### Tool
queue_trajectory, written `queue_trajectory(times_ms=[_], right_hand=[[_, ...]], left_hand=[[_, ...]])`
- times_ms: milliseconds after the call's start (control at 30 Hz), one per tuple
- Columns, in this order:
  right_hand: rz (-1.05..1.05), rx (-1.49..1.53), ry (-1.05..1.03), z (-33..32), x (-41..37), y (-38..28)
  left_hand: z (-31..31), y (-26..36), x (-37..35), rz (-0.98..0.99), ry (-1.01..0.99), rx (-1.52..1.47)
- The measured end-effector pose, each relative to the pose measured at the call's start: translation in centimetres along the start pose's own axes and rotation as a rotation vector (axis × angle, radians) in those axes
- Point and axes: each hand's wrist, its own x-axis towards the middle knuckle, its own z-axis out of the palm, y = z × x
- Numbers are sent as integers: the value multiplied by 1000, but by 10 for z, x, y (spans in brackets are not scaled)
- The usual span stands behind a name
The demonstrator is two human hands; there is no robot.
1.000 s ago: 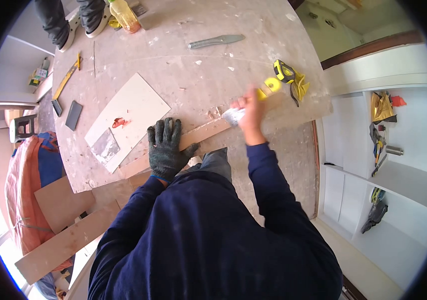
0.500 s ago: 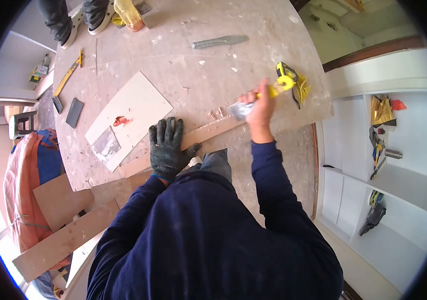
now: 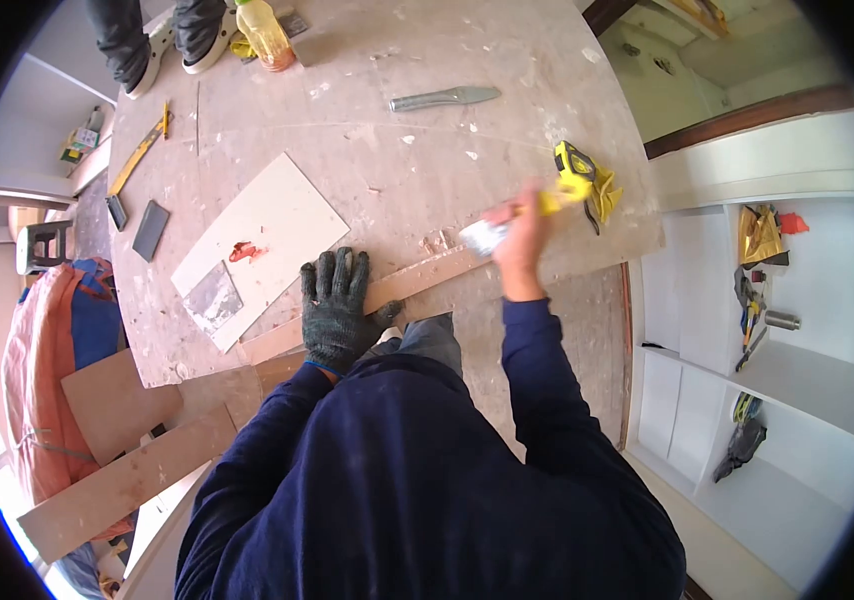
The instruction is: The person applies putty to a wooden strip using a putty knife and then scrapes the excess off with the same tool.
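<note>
A narrow wooden strip (image 3: 425, 280) lies along the near edge of the worktable. My left hand (image 3: 339, 310), in a dark work glove, presses flat on it with the fingers spread. Bare and blurred, my right hand (image 3: 522, 245) is wrapped round the yellow handle of a scraper (image 3: 487, 236). The scraper's broad metal blade points left, at the strip's right end; whether it touches is too blurred to tell. Small shavings (image 3: 437, 241) lie just behind the strip. Left of my gloved hand is a pale board (image 3: 292, 215) with a reddish smear and a stained square piece (image 3: 213, 298).
A tape measure (image 3: 574, 160) sits beyond my right hand. On the worktable (image 3: 397, 165) are a grey flat-bladed tool (image 3: 445, 98), a dark block (image 3: 150, 230), a yellow ruler (image 3: 137, 160) and a bottle (image 3: 265, 38). Another person's feet (image 3: 209, 45) stand at the far left. White shelves (image 3: 817, 350) flank the right.
The camera view has shifted slightly. My right hand still grips the scraper, now more blurred, with its blade at the strip's right end. My left hand keeps its place on the strip.
</note>
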Motion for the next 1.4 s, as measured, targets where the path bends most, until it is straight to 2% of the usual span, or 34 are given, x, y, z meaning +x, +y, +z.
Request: queue_trajectory(times_ms=[33,133,200,267,333,367,400,500,567,667,700,867,933,967,1000,1067,1100,1200,1233,1333,1400], right_hand=[[168,-15,-95,12,-13,17],[79,-147,-159,24,-20,14],[78,7,-21,22,-6,-2],[12,25,-1,21,-3,-9],[49,84,-44,9,-1,1],[88,-148,-59,7,-7,18],[211,-133,-135,12,-18,25],[117,-151,-175,17,-15,7],[9,61,-43,21,-4,-11],[68,-36,-63,8,-3,6],[110,-188,-164,17,-14,10],[29,-25,-66,27,-16,0],[69,-100,-69,26,-18,10],[204,-124,-127,24,-25,17],[198,-121,-130,28,-22,14],[35,-162,-159,28,-20,8],[51,5,-137,31,-18,-3],[52,-72,-52,24,-12,12],[35,-181,-150,27,-18,15],[65,-58,-102,29,-8,-4],[-16,-26,-60,27,-7,-5]], left_hand=[[1,0,-1,8,15,2],[1,1,0,8,7,-10],[-3,2,0,8,2,-14],[-4,1,1,4,1,-15],[-2,1,0,8,6,-12],[-2,1,-1,8,4,-15],[-2,2,-1,6,3,-7],[-2,3,0,8,11,1],[-3,1,2,15,28,5],[-3,1,2,8,-1,-4],[-2,0,2,12,10,-4],[-2,1,-1,24,35,-28],[-2,1,0,14,37,-18],[-3,1,1,20,40,-14],[-5,1,3,11,18,-29],[-4,2,-3,-11,-20,-50],[-1,0,-1,9,13,-37],[0,0,-3,12,10,-22],[-1,0,-2,2,-21,-20],[-5,1,0,14,-20,-19],[-5,1,0,11,-29,-25]])
